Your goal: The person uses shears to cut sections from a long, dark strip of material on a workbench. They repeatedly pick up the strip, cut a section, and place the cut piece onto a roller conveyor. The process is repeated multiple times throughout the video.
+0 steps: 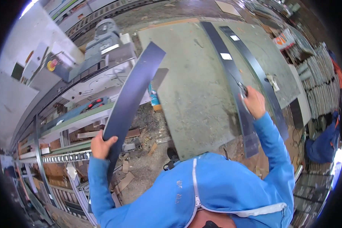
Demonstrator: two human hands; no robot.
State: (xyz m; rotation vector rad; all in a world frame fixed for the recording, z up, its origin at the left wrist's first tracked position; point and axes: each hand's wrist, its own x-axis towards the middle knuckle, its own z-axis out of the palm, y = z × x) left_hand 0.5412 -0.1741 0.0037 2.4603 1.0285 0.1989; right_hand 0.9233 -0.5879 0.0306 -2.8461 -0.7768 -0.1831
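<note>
My left hand (pixel 102 146) grips the edge of a long dark board (pixel 135 85), thumb on its face. The board slants up and away at the left of the worktable. In my right hand (pixel 255 102) is a slim metal hand tool (pixel 238 82) with a pointed end and a dark part by my fingers; its exact kind is unclear. The tool is over a second dark board (pixel 216 41) lying lengthwise on the table, with a white label (pixel 226 56). To its right lies another dark board (pixel 250 59), also labelled.
The grey worktable (pixel 190 87) stands before me. A crumpled white item (pixel 272 82) lies near its right side. At left is a long machine with a rail (pixel 76 157) and a red-and-yellow stop button (pixel 52 64). Stacked grey material (pixel 323 83) stands at right. Scraps (pixel 125 180) litter the floor.
</note>
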